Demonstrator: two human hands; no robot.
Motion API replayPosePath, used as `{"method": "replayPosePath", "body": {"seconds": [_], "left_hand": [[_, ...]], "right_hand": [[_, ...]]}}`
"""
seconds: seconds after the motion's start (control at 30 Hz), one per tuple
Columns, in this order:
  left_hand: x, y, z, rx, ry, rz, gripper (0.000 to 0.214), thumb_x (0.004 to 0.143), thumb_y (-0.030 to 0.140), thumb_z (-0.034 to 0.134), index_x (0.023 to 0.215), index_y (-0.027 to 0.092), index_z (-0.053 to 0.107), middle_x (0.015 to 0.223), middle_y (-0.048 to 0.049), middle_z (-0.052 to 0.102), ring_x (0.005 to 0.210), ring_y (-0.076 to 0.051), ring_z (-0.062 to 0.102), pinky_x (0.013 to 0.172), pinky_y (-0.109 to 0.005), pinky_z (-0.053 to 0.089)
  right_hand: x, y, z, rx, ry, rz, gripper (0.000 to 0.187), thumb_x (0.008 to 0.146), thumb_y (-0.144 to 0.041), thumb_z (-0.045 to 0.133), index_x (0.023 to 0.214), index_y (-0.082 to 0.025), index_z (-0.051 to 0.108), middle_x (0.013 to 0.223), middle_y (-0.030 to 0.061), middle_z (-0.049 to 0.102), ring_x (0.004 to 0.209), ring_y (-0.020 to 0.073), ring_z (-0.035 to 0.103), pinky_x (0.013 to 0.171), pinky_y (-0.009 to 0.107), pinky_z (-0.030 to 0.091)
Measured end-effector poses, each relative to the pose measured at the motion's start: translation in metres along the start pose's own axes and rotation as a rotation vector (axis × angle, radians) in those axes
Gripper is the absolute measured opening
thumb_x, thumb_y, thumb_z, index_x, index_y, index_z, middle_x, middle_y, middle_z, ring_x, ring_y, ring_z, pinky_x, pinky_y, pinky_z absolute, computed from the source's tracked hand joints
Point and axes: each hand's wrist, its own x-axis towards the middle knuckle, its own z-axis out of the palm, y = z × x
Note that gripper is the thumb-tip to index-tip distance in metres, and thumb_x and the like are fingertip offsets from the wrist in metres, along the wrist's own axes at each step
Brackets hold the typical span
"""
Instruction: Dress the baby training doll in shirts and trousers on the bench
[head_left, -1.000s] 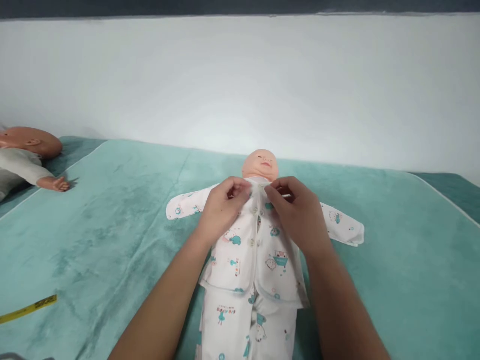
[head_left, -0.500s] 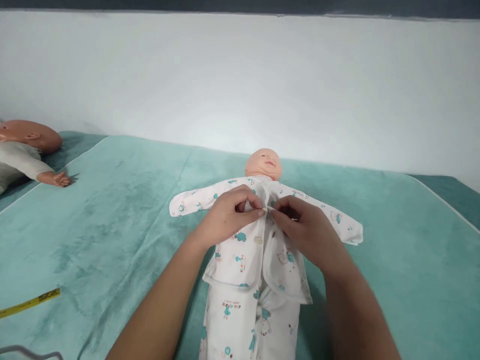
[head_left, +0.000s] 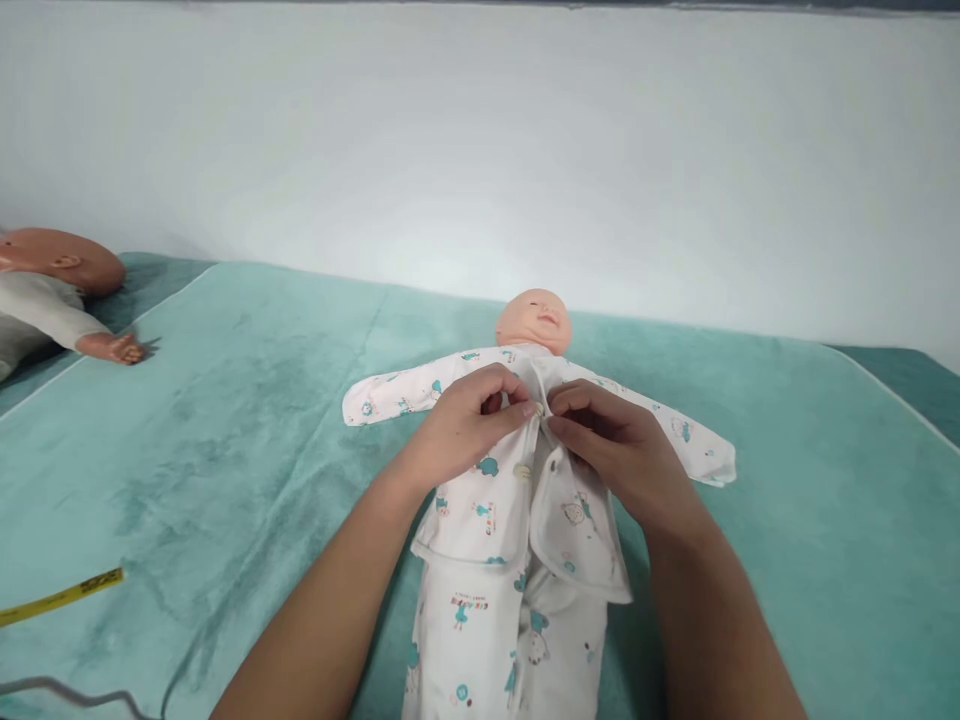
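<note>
A baby doll [head_left: 534, 320] lies on its back in a white printed jacket [head_left: 469, 525] and matching trousers [head_left: 465, 650], its sleeved arms stretched out sideways. At the chest my left hand [head_left: 476, 420] pinches the left front edge of the jacket, thumb beside a small pale button [head_left: 539, 409]. Opposite it, my right hand [head_left: 619, 440] is closed on the other front edge, thumb and forefinger pinching the cloth. Another button [head_left: 523, 471] shows lower on the left edge. Below the hands the two jacket fronts hang apart.
A second doll [head_left: 75, 262] in a pale top lies at the far left. A yellow strip [head_left: 64, 597] and a grey cable [head_left: 75, 690] lie at the lower left. Teal plush cloth [head_left: 225, 450] covers the surface, up to a white wall [head_left: 480, 150] behind.
The view has tipped down slightly. The fingers of both hands have drawn a little apart at the chest, and the button by my left thumb shows more clearly.
</note>
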Motion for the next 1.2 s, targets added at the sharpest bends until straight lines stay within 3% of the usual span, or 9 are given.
{"method": "replayPosePath", "body": {"seconds": [0.07,0.23,0.4,0.6,0.87,1.2], "left_hand": [[0.000,0.000,0.000,0.002,-0.007,-0.003,0.016,0.088,0.034,0.058,0.079,0.021,0.058,0.073,0.0031,0.046,0.064,-0.012,0.038,0.058,-0.026,0.031],[0.000,0.002,-0.001,0.001,-0.012,-0.010,0.016,0.087,0.034,0.058,0.078,0.021,0.058,0.072,0.0029,0.046,0.064,-0.012,0.038,0.058,-0.027,0.031],[-0.001,0.005,-0.001,-0.005,-0.021,-0.027,0.015,0.085,0.032,0.059,0.076,0.021,0.058,0.073,0.0026,0.047,0.063,-0.011,0.039,0.056,-0.026,0.031],[0.000,0.005,0.000,0.047,-0.009,0.020,0.012,0.085,0.028,0.058,0.076,0.020,0.061,0.078,0.0014,0.054,0.066,-0.012,0.042,0.060,-0.026,0.034],[0.000,0.005,-0.002,0.094,-0.033,0.052,0.018,0.087,0.036,0.060,0.079,0.020,0.065,0.083,0.0005,0.056,0.068,-0.012,0.045,0.061,-0.027,0.036],[0.000,0.001,0.004,0.013,0.049,0.035,0.010,0.083,0.026,0.061,0.076,0.020,0.065,0.079,0.0011,0.056,0.066,-0.011,0.043,0.061,-0.026,0.035]], "right_hand": [[0.000,0.001,-0.001,0.017,-0.007,-0.008,0.011,0.084,-0.030,0.061,0.081,-0.020,0.063,0.087,0.0010,0.059,0.077,0.0133,0.050,0.064,0.025,0.039],[0.001,0.008,-0.003,0.046,0.002,0.080,0.021,0.087,-0.040,0.060,0.087,-0.020,0.068,0.073,0.0001,0.057,0.057,0.0098,0.043,0.050,0.025,0.034],[0.003,0.010,-0.002,0.022,0.033,0.032,0.015,0.080,-0.032,0.068,0.089,-0.021,0.068,0.082,0.0013,0.062,0.068,0.0118,0.051,0.059,0.025,0.040],[0.003,0.004,0.000,-0.023,0.025,0.081,0.021,0.074,-0.036,0.074,0.085,-0.021,0.064,0.067,-0.0032,0.052,0.060,0.0102,0.043,0.052,0.023,0.035],[0.002,-0.003,0.007,-0.119,0.081,0.101,0.018,0.076,-0.035,0.071,0.082,-0.021,0.061,0.074,-0.0017,0.057,0.060,0.0099,0.043,0.052,0.024,0.034],[0.003,0.007,0.002,-0.072,0.033,0.059,0.015,0.077,-0.028,0.069,0.089,-0.022,0.063,0.067,-0.0042,0.049,0.058,0.0094,0.041,0.051,0.022,0.034]]}}
